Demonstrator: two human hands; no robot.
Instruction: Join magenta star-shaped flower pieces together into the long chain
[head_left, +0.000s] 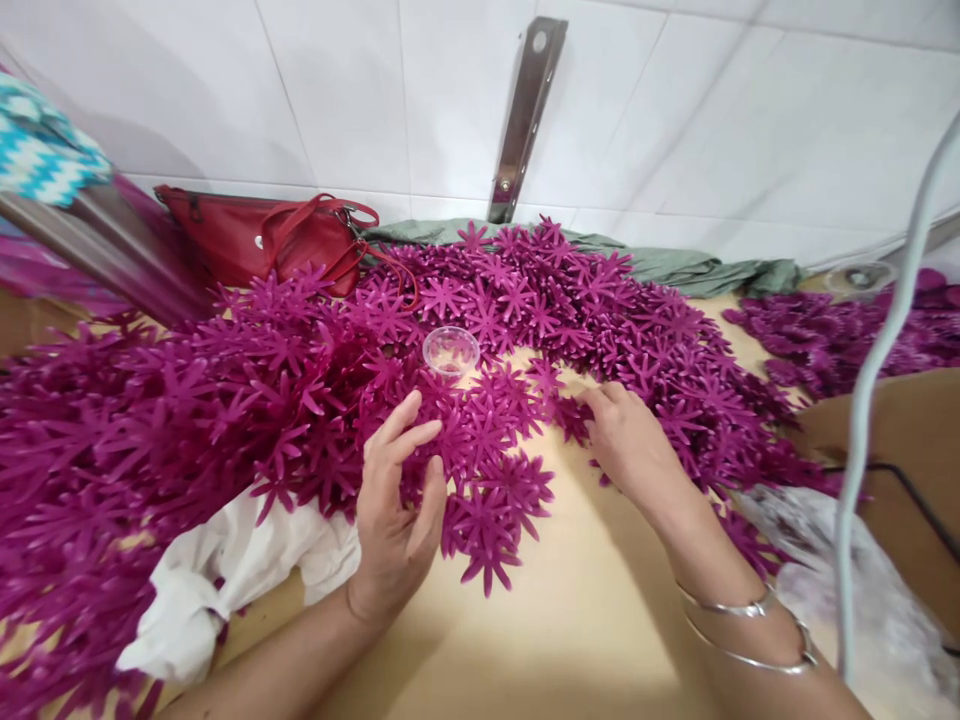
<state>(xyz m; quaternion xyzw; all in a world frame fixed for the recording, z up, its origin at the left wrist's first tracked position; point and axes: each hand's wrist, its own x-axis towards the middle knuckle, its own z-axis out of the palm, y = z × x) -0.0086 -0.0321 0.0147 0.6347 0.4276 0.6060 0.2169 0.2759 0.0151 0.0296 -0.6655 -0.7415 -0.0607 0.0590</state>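
Purple star-shaped artificial flower pieces [480, 440] lie in a broad heap across the table. My left hand [397, 490] hovers at the front of the heap, its fingers apart and bent, with nothing seen between them. Closed in a pinch, my right hand [626, 440] has its fingertips at the edge of a purple flower piece [568, 412] on the right of the small front cluster. The thumb of that hand is mostly hidden. Between the piles, beyond my left hand, sits a small clear plastic cup [451, 351].
A red bag [255, 230] rests behind the heap by the tiled wall. White cloth [225, 570] lies left of my left forearm. Clear plastic film [847, 580] is at the right, behind a pale cable [874, 390]. A metal bracket [525, 125] stands against the wall.
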